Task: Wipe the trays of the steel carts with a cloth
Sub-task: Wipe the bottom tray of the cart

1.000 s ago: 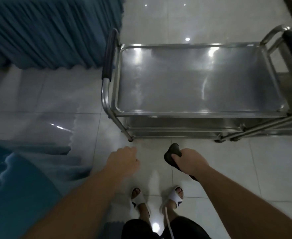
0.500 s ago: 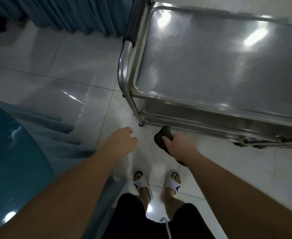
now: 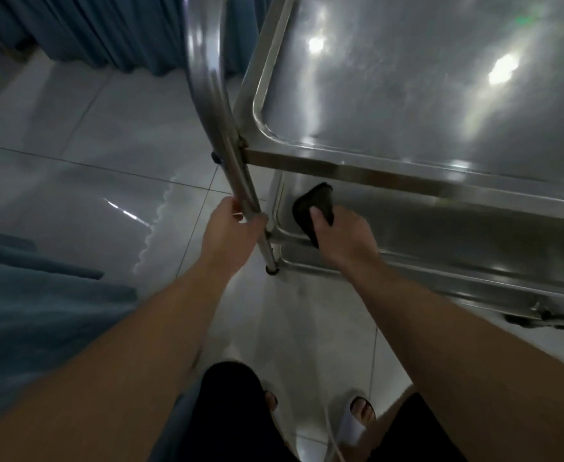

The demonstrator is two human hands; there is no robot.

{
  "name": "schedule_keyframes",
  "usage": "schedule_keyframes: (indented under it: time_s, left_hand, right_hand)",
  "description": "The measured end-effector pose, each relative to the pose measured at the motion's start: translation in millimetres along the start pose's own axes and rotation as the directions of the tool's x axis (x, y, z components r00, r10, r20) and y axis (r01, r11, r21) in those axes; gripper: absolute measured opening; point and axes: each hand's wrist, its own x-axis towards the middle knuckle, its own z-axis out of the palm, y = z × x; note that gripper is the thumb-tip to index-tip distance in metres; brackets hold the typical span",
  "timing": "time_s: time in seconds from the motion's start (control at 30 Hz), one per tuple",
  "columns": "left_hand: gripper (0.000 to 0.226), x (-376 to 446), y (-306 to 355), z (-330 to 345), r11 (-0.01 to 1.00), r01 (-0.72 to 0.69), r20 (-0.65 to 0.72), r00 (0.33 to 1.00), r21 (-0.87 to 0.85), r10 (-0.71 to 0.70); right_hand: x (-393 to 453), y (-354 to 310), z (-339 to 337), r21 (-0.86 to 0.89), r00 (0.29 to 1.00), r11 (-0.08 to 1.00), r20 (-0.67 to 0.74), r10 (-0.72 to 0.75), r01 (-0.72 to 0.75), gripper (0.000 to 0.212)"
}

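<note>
A steel cart fills the upper right, its shiny top tray (image 3: 423, 95) reflecting ceiling lights. Below it sits a lower tray (image 3: 457, 241), partly hidden by the top tray's front rim. My right hand (image 3: 340, 235) presses a dark cloth (image 3: 313, 208) onto the lower tray's near left corner. My left hand (image 3: 230, 231) is wrapped around the cart's slanted steel leg tube (image 3: 240, 181) just left of that corner.
Blue pleated curtains (image 3: 107, 31) hang at the back left. Blue fabric (image 3: 24, 311) lies at the left edge. The floor is glossy pale tile (image 3: 84, 161). My sandalled feet (image 3: 353, 418) stand close to the cart's front.
I have stepped in and bent toward the cart. My left hand has gone from free air onto the leg tube. My right hand has carried the cloth onto the lower tray.
</note>
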Motion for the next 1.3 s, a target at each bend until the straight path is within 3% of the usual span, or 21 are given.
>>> schedule_keyframes:
  time_s: [0.07,0.17,0.23,0.3,0.4,0.53,0.63,0.7,0.77,0.83,0.93,1.0,1.07,1.13,1.23,1.3]
  left_hand:
    - [0.018,9,-2,15,0.985,-0.083,-0.076,0.995,-0.148,0.072]
    - [0.031,17,-4,33,0.918,-0.172,-0.161,0.98,-0.357,0.12]
    - [0.04,23,-7,43,0.89,-0.213,-0.22,0.966,-0.403,0.132]
    - [0.039,28,-9,51,0.864,-0.26,-0.274,0.95,-0.43,0.15]
    - [0.051,34,-11,57,0.835,-0.301,-0.307,0.937,-0.461,0.169]
    - [0.048,37,-10,61,0.814,-0.383,-0.381,0.898,-0.438,0.218]
    - [0.032,36,-10,62,0.822,-0.376,-0.38,0.9,-0.429,0.213]
    - [0.04,35,-9,61,0.821,-0.367,-0.375,0.904,-0.437,0.204]
    - [0.048,33,-8,62,0.81,-0.372,-0.385,0.901,-0.454,0.199]
    - [0.039,32,-7,64,0.796,-0.379,-0.396,0.898,-0.472,0.193]
    - [0.027,34,-8,67,0.778,-0.394,-0.418,0.889,-0.489,0.187]
    - [0.025,36,-9,68,0.767,-0.412,-0.434,0.88,-0.492,0.194]
    - [0.024,37,-9,69,0.759,-0.424,-0.451,0.871,-0.495,0.192]
    - [0.025,38,-8,70,0.765,-0.424,-0.473,0.863,-0.484,0.18]
    - [0.023,41,-7,69,0.77,-0.437,-0.5,0.847,-0.465,0.179]
    - [0.024,43,-7,69,0.769,-0.461,-0.511,0.835,-0.443,0.206]
  right_hand:
    - [18,-3,15,0.003,0.994,0.999,-0.093,-0.053,0.054,0.041]
    - [38,-7,41,-0.095,0.968,0.979,-0.154,-0.196,0.183,0.039]
    - [48,-11,59,-0.139,0.949,0.962,-0.179,-0.26,0.237,0.036]
    - [57,-15,78,-0.105,0.944,0.947,-0.097,-0.315,0.305,0.036]
    - [65,-13,108,-0.172,0.877,0.867,0.213,-0.431,0.468,0.051]
    - [71,16,110,-0.327,0.833,0.766,0.201,-0.515,0.553,0.06]
    - [65,61,84,-0.41,0.883,0.788,0.114,-0.454,0.459,0.064]
    - [60,107,54,-0.416,0.927,0.851,-0.046,-0.372,0.32,0.064]
    - [57,164,17,-0.397,0.96,0.909,-0.183,-0.212,0.125,0.065]
    - [56,207,-16,-0.362,0.971,0.926,-0.238,0.02,-0.108,0.072]
    - [65,207,-20,-0.264,0.923,0.902,-0.273,0.269,-0.341,0.074]
    - [73,165,2,-0.239,0.908,0.903,-0.313,0.277,-0.358,0.068]
    - [79,110,35,-0.345,0.947,0.917,-0.307,0.091,-0.2,0.063]
    - [88,54,72,-0.438,0.968,0.898,-0.2,-0.149,0.047,0.061]
    - [102,-6,111,-0.391,0.922,0.838,0.095,-0.375,0.381,0.066]
    - [114,-10,112,-0.358,0.866,0.789,0.17,-0.471,0.499,0.063]
